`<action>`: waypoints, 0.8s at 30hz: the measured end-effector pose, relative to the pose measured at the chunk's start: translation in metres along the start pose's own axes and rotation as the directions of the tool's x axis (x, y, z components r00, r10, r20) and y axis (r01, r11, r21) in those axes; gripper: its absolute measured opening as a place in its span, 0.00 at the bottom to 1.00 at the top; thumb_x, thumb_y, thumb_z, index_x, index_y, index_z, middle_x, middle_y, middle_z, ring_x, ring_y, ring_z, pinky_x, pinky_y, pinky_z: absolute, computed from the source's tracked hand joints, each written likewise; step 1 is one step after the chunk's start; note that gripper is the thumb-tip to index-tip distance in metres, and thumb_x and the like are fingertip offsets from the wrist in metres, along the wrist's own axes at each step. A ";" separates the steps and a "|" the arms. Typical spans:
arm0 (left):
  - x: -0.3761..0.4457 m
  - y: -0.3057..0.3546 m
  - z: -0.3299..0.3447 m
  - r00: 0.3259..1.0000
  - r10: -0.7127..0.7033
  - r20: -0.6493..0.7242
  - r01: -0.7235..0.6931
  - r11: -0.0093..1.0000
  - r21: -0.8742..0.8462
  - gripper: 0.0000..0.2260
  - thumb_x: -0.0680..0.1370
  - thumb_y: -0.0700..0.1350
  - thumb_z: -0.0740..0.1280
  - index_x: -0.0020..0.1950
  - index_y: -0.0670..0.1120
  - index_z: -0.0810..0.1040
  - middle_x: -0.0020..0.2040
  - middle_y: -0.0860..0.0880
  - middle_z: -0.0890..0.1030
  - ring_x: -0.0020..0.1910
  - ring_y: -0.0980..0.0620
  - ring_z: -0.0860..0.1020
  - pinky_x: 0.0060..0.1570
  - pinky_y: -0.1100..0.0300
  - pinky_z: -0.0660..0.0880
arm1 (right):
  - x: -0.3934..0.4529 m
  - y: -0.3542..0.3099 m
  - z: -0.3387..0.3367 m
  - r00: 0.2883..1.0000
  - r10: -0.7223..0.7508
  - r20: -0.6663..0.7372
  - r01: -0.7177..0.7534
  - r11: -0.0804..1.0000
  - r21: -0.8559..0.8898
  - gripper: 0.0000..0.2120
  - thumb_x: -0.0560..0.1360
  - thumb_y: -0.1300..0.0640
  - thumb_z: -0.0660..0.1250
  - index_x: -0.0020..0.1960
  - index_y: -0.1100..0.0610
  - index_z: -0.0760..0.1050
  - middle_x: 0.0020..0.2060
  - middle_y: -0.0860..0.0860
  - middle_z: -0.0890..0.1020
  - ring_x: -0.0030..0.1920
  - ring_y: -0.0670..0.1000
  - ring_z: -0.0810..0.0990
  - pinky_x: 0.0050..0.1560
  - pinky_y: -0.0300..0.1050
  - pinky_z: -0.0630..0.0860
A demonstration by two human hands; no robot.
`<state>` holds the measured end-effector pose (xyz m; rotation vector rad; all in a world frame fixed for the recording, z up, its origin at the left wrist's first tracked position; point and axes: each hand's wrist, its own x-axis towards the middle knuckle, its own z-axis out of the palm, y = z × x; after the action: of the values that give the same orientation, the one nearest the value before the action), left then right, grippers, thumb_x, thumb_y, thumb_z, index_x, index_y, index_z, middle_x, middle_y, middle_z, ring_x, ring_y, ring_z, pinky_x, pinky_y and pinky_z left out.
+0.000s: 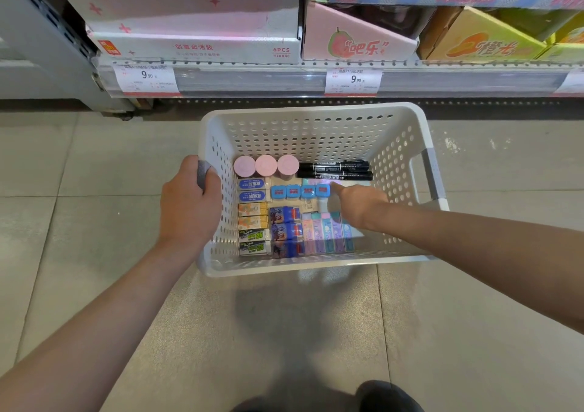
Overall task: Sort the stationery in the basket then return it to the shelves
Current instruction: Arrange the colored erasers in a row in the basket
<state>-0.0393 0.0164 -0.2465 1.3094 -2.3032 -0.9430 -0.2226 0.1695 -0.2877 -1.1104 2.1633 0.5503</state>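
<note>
The white perforated basket [316,121] sits on the tiled floor [94,174] just in front of the bottom shelf [284,80], and everything below is placed relative to that basket. The left hand [189,203] has its fingers curled round the grey handle [203,171] on the basket's left rim, holding the basket. The right hand [360,200] is inside the basket, towards its right side, with one finger stretched out so that its tip touches or nearly touches the rightmost of the small blue boxes [300,191]; whether its other fingers are curled cannot be told, and it grips nothing that shows.

The stationery already lies in groups on the basket floor: three pink round tubs [266,165] at the far left, black markers [335,171] at the far side to their right, a column of erasers [254,215] along the left wall, the blue boxes in a row across the middle, dark blue packs [286,231] in the near middle, and pastel erasers [328,231] beside them on the right.

By this layout the sorting step looks nearly finished, the right hand apparently straightening the last row. Returning the goods to the shelves has not begun. The next move probably calls for picking out one whole group and finding its place; the shelf directly ahead carries boxes of slime-type goods [196,45], so the right section may lie elsewhere.
</note>
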 end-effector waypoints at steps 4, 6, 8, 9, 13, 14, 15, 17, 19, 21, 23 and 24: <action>0.001 -0.002 0.000 1.000 -0.003 0.004 0.003 1.000 -0.002 0.09 0.81 0.44 0.57 0.43 0.41 0.66 0.33 0.49 0.70 0.30 0.53 0.69 0.27 0.60 0.64 | 0.001 0.000 0.007 1.000 0.008 0.009 -0.007 0.999 -0.036 0.29 0.80 0.65 0.52 0.77 0.63 0.42 0.38 0.54 0.77 0.35 0.51 0.75 0.32 0.45 0.72; 0.001 -0.002 0.000 1.000 -0.008 0.008 0.008 1.000 -0.005 0.09 0.81 0.44 0.57 0.43 0.41 0.66 0.34 0.47 0.72 0.31 0.51 0.70 0.28 0.58 0.65 | 0.001 0.001 0.012 1.000 0.011 0.011 -0.010 0.994 -0.110 0.27 0.81 0.64 0.52 0.76 0.64 0.45 0.55 0.57 0.78 0.52 0.56 0.79 0.45 0.48 0.76; 0.001 -0.002 0.000 1.000 -0.007 0.008 0.007 1.000 0.000 0.09 0.81 0.44 0.58 0.44 0.40 0.66 0.36 0.45 0.73 0.32 0.50 0.71 0.28 0.57 0.66 | 0.000 0.003 0.012 0.998 0.031 0.051 -0.024 0.989 -0.143 0.22 0.80 0.63 0.53 0.73 0.64 0.57 0.62 0.56 0.75 0.60 0.56 0.77 0.47 0.47 0.74; 0.001 -0.001 0.000 1.000 -0.005 0.009 0.005 1.000 0.002 0.09 0.81 0.44 0.57 0.44 0.40 0.66 0.36 0.45 0.73 0.32 0.50 0.71 0.28 0.58 0.66 | -0.001 0.004 0.011 0.996 0.053 0.074 -0.042 0.990 -0.133 0.19 0.79 0.64 0.54 0.70 0.62 0.63 0.61 0.56 0.76 0.59 0.56 0.77 0.47 0.47 0.73; 0.000 0.000 0.000 1.000 -0.008 0.009 0.008 1.000 0.003 0.09 0.81 0.44 0.57 0.45 0.39 0.67 0.37 0.44 0.73 0.32 0.51 0.70 0.28 0.59 0.66 | -0.002 0.008 0.002 0.996 0.082 -0.028 -0.085 0.990 -0.110 0.16 0.80 0.56 0.58 0.66 0.62 0.68 0.58 0.57 0.77 0.56 0.56 0.79 0.44 0.45 0.74; 0.000 0.000 0.000 1.000 -0.008 0.010 0.008 1.000 0.001 0.09 0.81 0.44 0.57 0.45 0.40 0.67 0.37 0.44 0.74 0.32 0.51 0.71 0.28 0.59 0.66 | -0.001 0.010 0.001 0.993 0.092 -0.075 -0.098 0.992 -0.079 0.17 0.79 0.52 0.61 0.63 0.62 0.70 0.56 0.56 0.79 0.54 0.55 0.80 0.41 0.43 0.73; 0.000 0.000 0.000 1.000 -0.007 0.011 0.007 1.000 -0.001 0.09 0.81 0.44 0.57 0.45 0.40 0.67 0.37 0.45 0.73 0.32 0.51 0.71 0.27 0.59 0.66 | 0.002 0.012 0.001 0.988 0.109 -0.107 -0.114 0.993 -0.033 0.17 0.78 0.51 0.63 0.60 0.63 0.72 0.53 0.56 0.80 0.52 0.55 0.80 0.39 0.42 0.72; 0.000 0.000 0.000 1.000 -0.010 0.013 0.010 1.000 -0.001 0.09 0.81 0.44 0.57 0.45 0.40 0.67 0.36 0.46 0.73 0.32 0.51 0.71 0.27 0.60 0.66 | 0.009 0.011 0.003 0.978 0.165 -0.125 -0.152 0.983 0.103 0.11 0.77 0.57 0.64 0.55 0.63 0.75 0.51 0.56 0.81 0.48 0.55 0.81 0.38 0.41 0.72; 0.000 0.000 0.000 1.000 -0.021 0.013 0.021 1.000 -0.003 0.09 0.81 0.45 0.57 0.45 0.41 0.67 0.34 0.48 0.72 0.31 0.52 0.70 0.27 0.60 0.65 | 0.014 0.009 0.003 0.972 0.211 -0.106 -0.182 0.956 0.231 0.07 0.75 0.61 0.65 0.51 0.63 0.77 0.48 0.57 0.82 0.43 0.56 0.79 0.38 0.41 0.72; 0.000 0.000 -0.001 0.999 -0.035 0.016 0.035 0.999 -0.012 0.09 0.82 0.45 0.57 0.45 0.41 0.67 0.33 0.49 0.71 0.30 0.54 0.69 0.27 0.61 0.64 | 0.016 0.007 0.003 0.967 0.233 -0.105 -0.196 0.939 0.284 0.07 0.72 0.62 0.68 0.49 0.63 0.77 0.46 0.56 0.81 0.43 0.56 0.79 0.39 0.41 0.72; 0.000 0.001 -0.001 0.999 -0.044 0.018 0.044 0.999 -0.014 0.09 0.82 0.45 0.57 0.46 0.41 0.67 0.33 0.50 0.71 0.30 0.54 0.70 0.27 0.62 0.64 | 0.018 0.008 0.005 0.964 0.239 -0.115 -0.196 0.935 0.296 0.07 0.72 0.64 0.68 0.49 0.63 0.77 0.44 0.56 0.81 0.45 0.57 0.80 0.40 0.42 0.74; 0.000 0.001 -0.001 0.999 -0.045 0.017 0.045 0.999 -0.012 0.09 0.82 0.45 0.57 0.46 0.41 0.67 0.33 0.50 0.71 0.30 0.55 0.70 0.27 0.62 0.64 | 0.017 0.008 0.005 0.963 0.244 -0.117 -0.201 0.935 0.293 0.06 0.73 0.65 0.66 0.50 0.64 0.77 0.45 0.56 0.81 0.45 0.57 0.81 0.40 0.43 0.74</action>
<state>-0.0397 0.0164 -0.2452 1.3586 -2.2857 -0.9851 -0.2352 0.1673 -0.3028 -0.7804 2.4275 0.2510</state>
